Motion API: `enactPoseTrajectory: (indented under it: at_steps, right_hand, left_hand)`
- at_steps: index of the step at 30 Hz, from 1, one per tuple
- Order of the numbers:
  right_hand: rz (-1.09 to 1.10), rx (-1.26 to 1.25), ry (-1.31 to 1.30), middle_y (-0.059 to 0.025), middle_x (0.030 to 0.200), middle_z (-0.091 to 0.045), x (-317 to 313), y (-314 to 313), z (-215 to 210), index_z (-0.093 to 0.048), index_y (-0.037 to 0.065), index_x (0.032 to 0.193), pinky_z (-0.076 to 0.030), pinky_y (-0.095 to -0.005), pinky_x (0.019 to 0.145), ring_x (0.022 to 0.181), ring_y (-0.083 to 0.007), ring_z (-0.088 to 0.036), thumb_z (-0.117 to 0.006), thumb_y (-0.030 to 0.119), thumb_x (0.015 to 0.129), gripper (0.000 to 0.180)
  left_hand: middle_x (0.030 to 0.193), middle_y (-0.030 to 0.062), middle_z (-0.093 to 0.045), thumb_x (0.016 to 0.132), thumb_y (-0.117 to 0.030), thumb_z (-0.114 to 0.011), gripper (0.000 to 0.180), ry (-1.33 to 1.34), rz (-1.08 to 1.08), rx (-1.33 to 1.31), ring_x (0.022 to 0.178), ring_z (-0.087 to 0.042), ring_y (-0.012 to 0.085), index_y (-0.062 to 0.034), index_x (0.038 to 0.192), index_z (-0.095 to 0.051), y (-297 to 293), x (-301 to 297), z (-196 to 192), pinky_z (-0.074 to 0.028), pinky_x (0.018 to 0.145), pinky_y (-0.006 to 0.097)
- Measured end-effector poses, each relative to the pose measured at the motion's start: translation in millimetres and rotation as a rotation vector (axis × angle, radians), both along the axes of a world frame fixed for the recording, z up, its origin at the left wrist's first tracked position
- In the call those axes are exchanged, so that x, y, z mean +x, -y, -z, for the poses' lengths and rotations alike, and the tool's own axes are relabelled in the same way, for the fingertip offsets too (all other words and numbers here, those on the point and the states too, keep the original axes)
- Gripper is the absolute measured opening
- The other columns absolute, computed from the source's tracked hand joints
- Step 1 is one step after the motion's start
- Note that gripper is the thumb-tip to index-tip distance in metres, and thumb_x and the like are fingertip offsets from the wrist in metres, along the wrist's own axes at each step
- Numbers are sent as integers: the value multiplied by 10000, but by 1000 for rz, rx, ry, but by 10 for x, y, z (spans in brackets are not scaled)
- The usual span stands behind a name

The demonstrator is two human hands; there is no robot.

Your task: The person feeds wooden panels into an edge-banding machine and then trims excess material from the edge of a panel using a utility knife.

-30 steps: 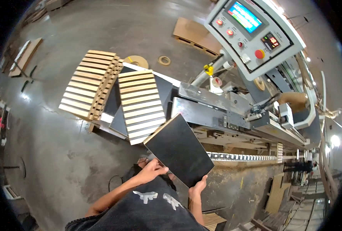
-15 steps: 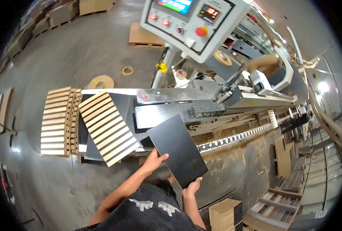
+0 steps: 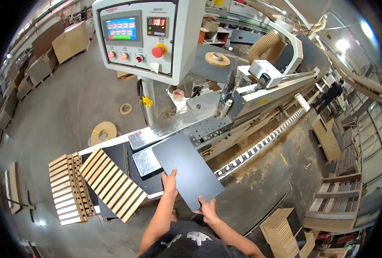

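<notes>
A flat dark grey rectangular panel (image 3: 188,170) is held in front of me, tilted in the picture. My left hand (image 3: 170,181) is closed on its left edge, thumb on top. At its near corner my right hand (image 3: 207,208) grips the panel, with the fingers partly hidden beneath it. The panel's far end overlaps the shiny metal plate (image 3: 146,162) of a long machine; I cannot tell whether they touch. Beside the plate, to the left, panels with pale wood-coloured edges (image 3: 113,184) lie in a slanted stack on a dark surface.
Another stack of panels (image 3: 66,189) stands at the far left. A control box (image 3: 139,38) on a post rises behind the machine. A toothed track (image 3: 264,144) runs off to the right. Tape rolls (image 3: 103,132) lie on the floor; panel stacks (image 3: 281,234) and pallets (image 3: 333,202) stand at right.
My view has shifted, so the control box and machine appear further left. The panel, still in both hands, has moved nearer the machine and overlaps the metal plate more.
</notes>
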State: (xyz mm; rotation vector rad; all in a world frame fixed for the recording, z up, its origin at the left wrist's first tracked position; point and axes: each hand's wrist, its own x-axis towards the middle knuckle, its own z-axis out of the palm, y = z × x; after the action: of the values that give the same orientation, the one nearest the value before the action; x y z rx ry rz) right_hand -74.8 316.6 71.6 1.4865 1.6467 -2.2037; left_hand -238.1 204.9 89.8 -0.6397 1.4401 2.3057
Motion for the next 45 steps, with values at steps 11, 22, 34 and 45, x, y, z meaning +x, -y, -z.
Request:
enactPoseTrajectory:
  at_steps: [11,22,34,45]
  right_hand:
    - [-261,-112,-202,-239,1276,-474,-88,-113,29,-247,-56,1381,-596,-457,790,1040,-360,-630,-617,278,960,652]
    - [-286,-167,-202,-256,1179,-526,-172,-651,-257,-390,-127,1229,-542,-360,698,805,-273,-647,-615,359,966,597]
    - [-612,-100,-132,-209,806,-666,41,-504,-407,-189,-133,1264,-554,-298,540,639,-215,-681,-573,352,991,677]
    - [-407,-1414,-416,-222,1354,-543,395,-231,-836,-395,-42,1403,-498,-460,1008,1194,-342,-583,-445,447,1015,626]
  left_hand:
    - [1243,178,-562,971,-144,-577,444,-5,-70,-155,1081,-590,311,2,1344,-386,-74,-237,181,-522,865,481]
    - [1237,164,-571,957,-131,-601,465,35,-26,-219,1086,-577,283,-4,1348,-385,-622,-330,116,-482,928,441]
    - [1115,147,-589,1043,-316,-458,387,-16,-163,-76,968,-617,269,40,1193,-478,-140,-157,25,-542,823,426]
    - [989,117,-633,992,-522,-446,537,-457,-100,577,853,-629,233,-64,1261,-527,439,202,-281,-532,725,349]
